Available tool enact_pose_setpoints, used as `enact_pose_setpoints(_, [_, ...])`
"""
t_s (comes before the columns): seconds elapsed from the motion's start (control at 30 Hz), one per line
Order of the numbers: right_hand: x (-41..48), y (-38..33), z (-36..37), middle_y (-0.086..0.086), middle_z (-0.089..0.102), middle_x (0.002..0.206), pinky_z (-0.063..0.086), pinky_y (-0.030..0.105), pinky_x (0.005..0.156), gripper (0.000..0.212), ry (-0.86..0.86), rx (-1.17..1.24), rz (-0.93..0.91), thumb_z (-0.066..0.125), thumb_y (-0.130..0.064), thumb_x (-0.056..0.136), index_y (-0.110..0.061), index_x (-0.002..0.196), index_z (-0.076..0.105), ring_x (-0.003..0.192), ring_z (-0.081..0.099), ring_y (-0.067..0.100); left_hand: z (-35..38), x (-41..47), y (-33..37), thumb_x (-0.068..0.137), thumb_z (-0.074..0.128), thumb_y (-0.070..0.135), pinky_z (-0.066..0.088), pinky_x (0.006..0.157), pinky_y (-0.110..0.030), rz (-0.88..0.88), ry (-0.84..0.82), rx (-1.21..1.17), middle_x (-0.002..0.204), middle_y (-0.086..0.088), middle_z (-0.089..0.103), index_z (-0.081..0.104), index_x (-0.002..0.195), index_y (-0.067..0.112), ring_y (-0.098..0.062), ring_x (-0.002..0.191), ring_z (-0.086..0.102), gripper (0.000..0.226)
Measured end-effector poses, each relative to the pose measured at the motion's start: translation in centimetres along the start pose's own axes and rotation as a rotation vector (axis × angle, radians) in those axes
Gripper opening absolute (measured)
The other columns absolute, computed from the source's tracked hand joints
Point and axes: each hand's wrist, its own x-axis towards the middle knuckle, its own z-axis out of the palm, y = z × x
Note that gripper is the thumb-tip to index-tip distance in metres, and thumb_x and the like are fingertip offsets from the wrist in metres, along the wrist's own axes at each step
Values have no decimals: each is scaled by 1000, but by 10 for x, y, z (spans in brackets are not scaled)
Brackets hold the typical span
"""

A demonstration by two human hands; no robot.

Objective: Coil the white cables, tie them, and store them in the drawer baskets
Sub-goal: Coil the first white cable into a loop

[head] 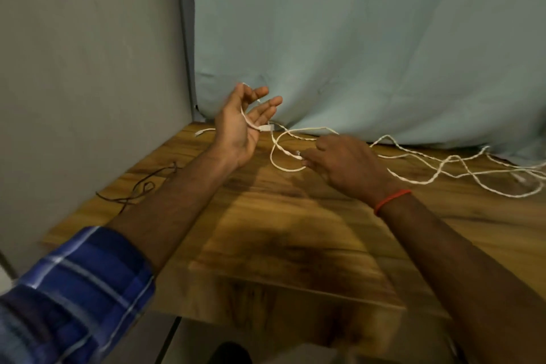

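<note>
Okay, left hand (236, 130) is raised palm-up, fingers mostly straight and spread, with the white cable (413, 151) draped across the palm. Right hand (345, 165) is palm-down, well apart from the left, fingertips pinching the same cable at a loop. The rest of the cable trails right over the wooden table (280, 216). A brown cord (141, 188) lies at the left by the forearm.

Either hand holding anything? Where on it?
Right hand pinches the white cable with its fingertips, at a loop near a small plug. Left hand carries cable draped across its open palm.
</note>
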Motion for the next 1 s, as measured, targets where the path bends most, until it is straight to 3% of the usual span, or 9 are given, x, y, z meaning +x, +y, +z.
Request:
enact_pose_setpoints(0.1, [-2,-15,-36,0,65,72,21,27,56,17,22,-14,-45,75,-35,85,-26,99,75,66,64,24,8,-22,-3,109,32,33,57,87,-35,116,-52,159,110,-11,67,48,92,16,-39,107,68,29])
enact_pose_setpoints(0.2, [-4,-24,-56,1,68,77,37,28,49,17,31,59,-75,77,-31,84,-24,100,75,71,66,25,12,-41,-5,109,31,35,59,71,-33,176,-137,316,109,-15,67,43,102,16,-33,87,73,24])
enact_pose_setpoints(0.3, [-6,-26,-74,4,67,83,44,33,49,19,27,133,-62,62,-32,92,-25,107,71,75,66,30,15,-57,-7,108,32,33,54,53,-29,222,-251,488,92,-13,71,39,108,14,-24,60,70,20])
enact_pose_setpoints(0.4, [-5,-26,-91,2,62,77,32,28,46,20,23,100,-82,54,-36,95,-27,107,67,65,62,29,17,-69,-9,107,38,31,45,49,-24,251,-316,596,68,-2,69,42,109,10,-14,51,58,21])
enact_pose_setpoints(0.6, [6,-18,-121,0,63,73,36,30,47,32,73,64,-32,50,-47,94,-25,91,72,60,61,27,19,-79,-3,106,45,28,41,43,-21,313,-401,787,61,-11,51,57,84,11,-9,45,48,30])
enact_pose_setpoints(0.67, [10,-12,-127,-4,64,75,43,31,49,37,47,129,11,50,-59,89,-28,91,70,64,62,22,17,-79,-3,104,46,36,38,50,-24,342,-438,880,62,-2,53,59,76,16,-9,52,46,36])
enact_pose_setpoints(0.77, [15,-1,-128,-8,60,75,40,29,56,27,-38,179,28,65,-54,85,-28,93,69,69,60,18,20,-80,0,98,46,47,31,53,-26,296,-510,898,58,13,46,58,69,14,-7,54,39,45])
enact_pose_setpoints(0.9, [17,26,-128,-10,61,69,39,23,57,19,-134,381,122,79,-40,81,-23,89,76,64,58,11,15,-72,8,82,63,42,19,45,-24,115,-576,794,56,-3,32,49,74,-15,-10,47,26,59])
enact_pose_setpoints(1.0, [7,46,-131,-2,69,67,41,22,55,23,-206,583,242,80,-43,76,-22,86,78,62,61,14,5,-67,11,82,68,28,22,44,-19,36,-537,786,51,-1,34,56,70,-5,-9,42,28,36])
